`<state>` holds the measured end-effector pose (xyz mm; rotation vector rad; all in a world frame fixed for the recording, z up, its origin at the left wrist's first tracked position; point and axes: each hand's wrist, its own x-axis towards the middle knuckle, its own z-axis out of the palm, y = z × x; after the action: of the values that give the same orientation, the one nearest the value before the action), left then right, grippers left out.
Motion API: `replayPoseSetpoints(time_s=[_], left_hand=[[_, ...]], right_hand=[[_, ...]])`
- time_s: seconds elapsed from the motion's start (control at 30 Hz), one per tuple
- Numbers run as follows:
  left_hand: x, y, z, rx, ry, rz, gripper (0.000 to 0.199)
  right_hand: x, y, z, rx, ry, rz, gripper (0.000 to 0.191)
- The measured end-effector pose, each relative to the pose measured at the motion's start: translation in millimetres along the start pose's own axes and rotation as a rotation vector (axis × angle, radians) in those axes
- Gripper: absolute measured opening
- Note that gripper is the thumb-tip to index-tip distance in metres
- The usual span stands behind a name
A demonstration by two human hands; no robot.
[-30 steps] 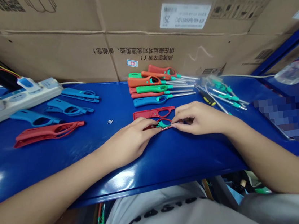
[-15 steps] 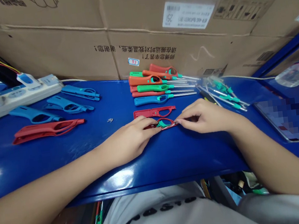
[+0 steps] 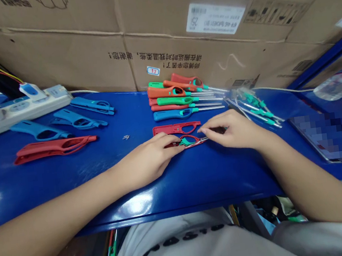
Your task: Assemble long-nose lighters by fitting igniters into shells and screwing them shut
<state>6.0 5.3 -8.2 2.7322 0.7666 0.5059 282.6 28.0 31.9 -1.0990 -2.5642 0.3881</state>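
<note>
My left hand (image 3: 154, 159) is closed on a red lighter half-shell (image 3: 198, 143), pressing it to the blue table; a green trigger part (image 3: 185, 141) and thin wires sit in the shell. A short metal piece shows at its right end, running under my right thumb. My right hand (image 3: 235, 130) is bent in a pinch just above that end; something dark shows in its palm, but I cannot make out what the fingers hold. Right behind lies the matching red half-shell (image 3: 171, 129), inner side up.
Finished-looking lighters (image 3: 170, 102) in several colours lie in a stack at the back. Metal tubes with green parts (image 3: 259, 111) lie to its right, near a phone (image 3: 318, 139). Blue shells (image 3: 42, 129), a red shell (image 3: 55, 148), small pins (image 3: 126, 137) and a power strip (image 3: 19, 107) are leftward.
My right hand has lifted slightly, its fingertips moving up off the shell's end and uncovering the metal piece. My left hand and the shell have stayed in place.
</note>
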Motion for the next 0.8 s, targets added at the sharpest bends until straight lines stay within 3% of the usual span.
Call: replayPoseSetpoints(time_s=[0.2,0.3,0.4,0.53,0.8], left_hand=[[-1,-5,-0.3,-0.055,0.078,-0.002,0.03],[1,-3,-14.8,-0.036,0.101,-0.028,0.029],[2,1,-34.0,-0.01,0.003,-0.116,0.021],[2,1,-47.6,0.082,-0.087,-0.237,0.021],[0,-7,-44.3,0.054,-0.116,-0.312,0.017]], right_hand=[[1,17,5,-0.325,0.125,0.052,0.027],[1,20,4,-0.321,0.17,0.116,0.027],[-1,20,0,-0.282,0.228,0.138,0.027],[-2,16,-1,-0.281,0.205,0.001,0.031],[1,-8,16,-0.115,-0.019,-0.321,0.043]])
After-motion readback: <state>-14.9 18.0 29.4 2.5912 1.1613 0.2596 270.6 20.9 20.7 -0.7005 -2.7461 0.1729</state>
